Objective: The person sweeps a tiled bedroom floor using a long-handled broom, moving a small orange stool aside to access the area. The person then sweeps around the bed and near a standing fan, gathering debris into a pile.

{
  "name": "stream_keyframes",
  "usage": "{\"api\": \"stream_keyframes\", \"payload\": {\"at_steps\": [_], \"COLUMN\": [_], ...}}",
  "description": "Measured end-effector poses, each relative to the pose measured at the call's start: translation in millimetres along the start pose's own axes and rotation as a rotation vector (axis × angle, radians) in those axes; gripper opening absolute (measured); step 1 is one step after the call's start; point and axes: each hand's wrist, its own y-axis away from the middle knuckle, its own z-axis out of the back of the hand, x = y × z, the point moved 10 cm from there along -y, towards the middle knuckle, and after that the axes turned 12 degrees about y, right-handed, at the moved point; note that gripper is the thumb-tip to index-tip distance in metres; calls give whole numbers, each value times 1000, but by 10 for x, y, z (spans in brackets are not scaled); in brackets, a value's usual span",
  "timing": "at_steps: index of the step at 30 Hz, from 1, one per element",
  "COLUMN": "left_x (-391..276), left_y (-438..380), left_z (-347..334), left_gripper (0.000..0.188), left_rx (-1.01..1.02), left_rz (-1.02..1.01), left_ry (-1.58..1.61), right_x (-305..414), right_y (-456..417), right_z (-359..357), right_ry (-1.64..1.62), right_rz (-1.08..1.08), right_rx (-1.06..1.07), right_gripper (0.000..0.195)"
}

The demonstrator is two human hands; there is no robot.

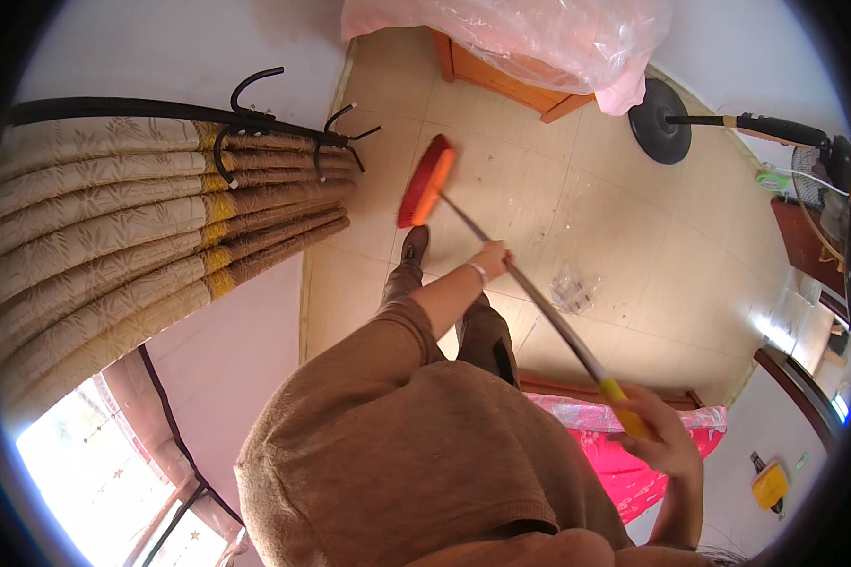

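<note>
A broom with a metal handle slants across the view from lower right to upper left. My left hand is closed around the lower part of the handle. My right hand holds the yellow grip at its top end. The orange broom head, with red bristles, is blurred and lies just beyond my shoe. A crumpled clear plastic bag rests on the tiled floor, right of the handle, and small bits of debris are scattered around.
Patterned curtains and a black coat rack stand at left. Ahead is wooden furniture under pink plastic-covered cloth. A round black base and a fan are at upper right. Red bedding lies behind my right hand.
</note>
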Motion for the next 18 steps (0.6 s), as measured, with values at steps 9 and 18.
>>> {"api": "stream_keyframes", "payload": {"at_steps": [9,18], "left_x": [337,-2254], "left_y": [1882,2189], "left_z": [-1186,-1761], "left_gripper": [24,29], "left_rx": [298,515], "left_rz": [-95,-406], "left_ry": [77,136], "right_x": [671,727], "right_y": [1027,-446], "right_z": [715,510], "right_ry": [-69,-117], "right_rz": [198,297], "right_rx": [-460,-482], "right_gripper": [45,19]}}
